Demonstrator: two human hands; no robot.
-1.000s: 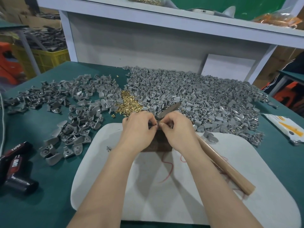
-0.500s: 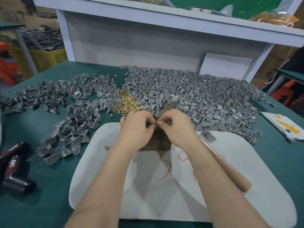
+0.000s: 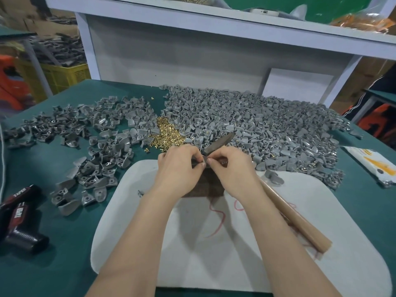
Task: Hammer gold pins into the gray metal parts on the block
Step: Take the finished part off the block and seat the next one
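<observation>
The dark block (image 3: 205, 188) stands on a white mat (image 3: 235, 264) on the green counter (image 3: 64, 254). Our left hand (image 3: 179, 168) and our right hand (image 3: 234, 171) are over the top of the block and hide most of it. The fingers of both hands are curled, and the thumb and forefinger tips pinch together on a small piece (image 3: 196, 162) at the far edge of the block. We cannot tell if it is a pin or a part.

The hammer (image 3: 295, 219) passes under the right hand. Its head shows just behind the block and its wooden handle runs to the right of the block. We cannot tell if the hand holds it.

The gold pins (image 3: 167, 133) lie in a heap just behind the block, to the left. The gray metal parts (image 3: 267, 125) are piled behind and right of the block, and darker parts (image 3: 96, 146) are spread to its left. A black and red tool (image 3: 19, 219) lies well to the left of the block.
</observation>
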